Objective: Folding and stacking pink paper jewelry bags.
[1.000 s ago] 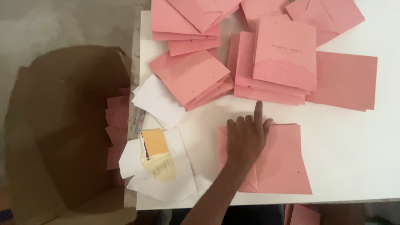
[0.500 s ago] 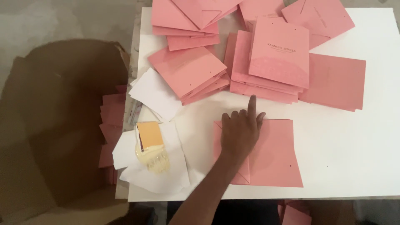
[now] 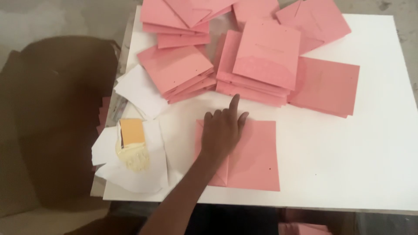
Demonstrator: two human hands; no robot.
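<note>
The left hand is lying palm-down on a flat pink paper bag near the front edge of the white table — fingers spread, index finger pointing away, gripping nothing. The right hand is not showing. Just beyond the fingertips a stack of pink paper bags is sitting; another stack is lying to its left. White paper sheets are carrying an orange glue pad at the table's left edge, beside a brown cardboard box.
</note>
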